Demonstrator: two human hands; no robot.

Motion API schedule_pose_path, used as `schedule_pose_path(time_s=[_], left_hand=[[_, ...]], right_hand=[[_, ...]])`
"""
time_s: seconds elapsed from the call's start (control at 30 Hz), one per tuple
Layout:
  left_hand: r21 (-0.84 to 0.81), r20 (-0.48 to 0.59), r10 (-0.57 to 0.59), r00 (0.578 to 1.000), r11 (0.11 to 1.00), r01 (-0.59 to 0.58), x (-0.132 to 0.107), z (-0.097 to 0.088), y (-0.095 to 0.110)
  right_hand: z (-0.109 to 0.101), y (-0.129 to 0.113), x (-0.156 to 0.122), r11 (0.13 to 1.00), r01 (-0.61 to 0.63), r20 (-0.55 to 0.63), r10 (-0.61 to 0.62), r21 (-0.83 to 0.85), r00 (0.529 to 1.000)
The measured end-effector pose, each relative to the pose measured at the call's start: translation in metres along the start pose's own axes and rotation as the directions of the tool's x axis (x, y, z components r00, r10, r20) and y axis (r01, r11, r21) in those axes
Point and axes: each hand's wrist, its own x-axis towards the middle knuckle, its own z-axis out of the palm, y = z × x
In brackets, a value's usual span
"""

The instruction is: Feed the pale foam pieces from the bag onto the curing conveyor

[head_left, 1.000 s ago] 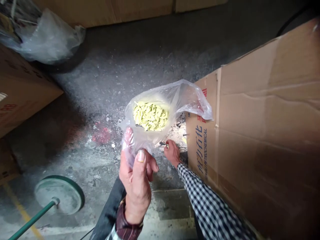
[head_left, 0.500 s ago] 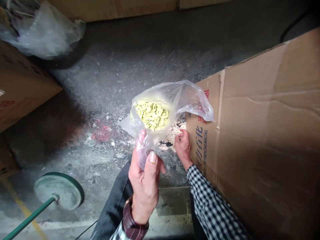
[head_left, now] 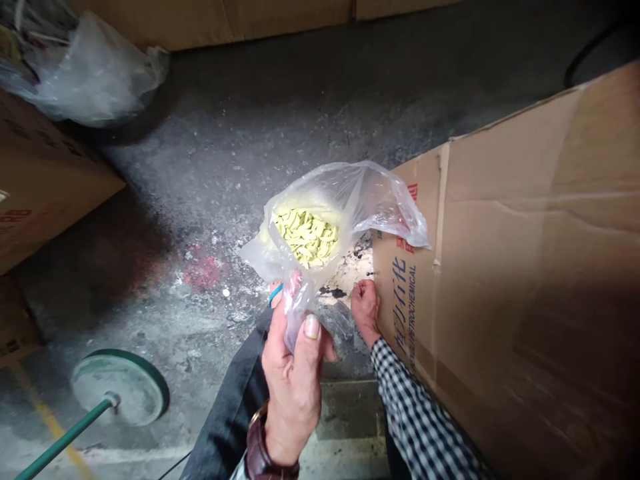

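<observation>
My left hand [head_left: 293, 393] grips the gathered neck of a clear plastic bag [head_left: 353, 193], holding it up over the floor. Inside the bag lies a heap of pale yellow-green flat seed-like pieces [head_left: 306, 235]. A small blue band [head_left: 274, 294] shows just behind the bag, near my left hand. My right hand [head_left: 365, 308] is below the bag's right side, its fingers curled, beside a large cardboard box [head_left: 500, 267]. It looks to be touching nothing else, and whatever its palm may hold is hidden.
Dark stained concrete floor [head_left: 250, 153] spreads below, with a red stain [head_left: 203, 272]. My dark trouser leg [head_left: 233, 413] is at the bottom. A round green-rimmed stand base [head_left: 119, 388] with a green pole is at lower left. Cardboard boxes [head_left: 45, 180] and a plastic bag [head_left: 90, 73] lie upper left.
My left hand and the bag have shifted slightly right. My right hand has moved right, from the floor area up to the box's side, and its fingers are more curled.
</observation>
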Motion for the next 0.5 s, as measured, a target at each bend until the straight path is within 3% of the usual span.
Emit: schedule_pose_path(time_s=[0.07,0.1,0.17,0.23,0.3,0.4,0.5], left_hand=[[-0.024,-0.01,-0.001,1.0,1.0,0.001,0.001,0.001,0.001],[-0.031,-0.014,0.001,1.0,1.0,-0.001,0.0,0.002,0.001],[-0.034,-0.016,0.011,1.0,0.999,-0.011,0.0,0.003,0.001],[-0.027,-0.015,0.022,1.0,0.999,-0.022,-0.002,0.004,-0.001],[-0.024,-0.015,0.036,0.999,0.999,-0.036,-0.003,0.006,-0.003],[-0.016,-0.016,0.042,0.999,0.999,-0.042,-0.006,0.01,-0.006],[0.003,-0.009,0.019,1.0,1.0,-0.019,-0.011,0.017,-0.004]], right_hand=[[-0.024,-0.031,-0.028,0.951,0.196,-0.106,-0.174,0.241,0.979],[-0.036,-0.048,-0.04,0.868,0.314,-0.182,-0.262,0.386,0.948],[-0.055,-0.085,-0.055,0.733,0.446,-0.239,-0.378,0.513,0.895],[-0.066,-0.116,-0.058,0.655,0.48,-0.145,-0.498,0.583,0.855],[-0.072,-0.134,-0.058,0.666,0.44,-0.011,-0.544,0.602,0.839],[-0.091,-0.131,-0.084,0.722,0.367,0.012,-0.461,0.587,0.887],[-0.138,-0.095,-0.146,0.752,0.348,-0.076,-0.371,0.56,0.925]])
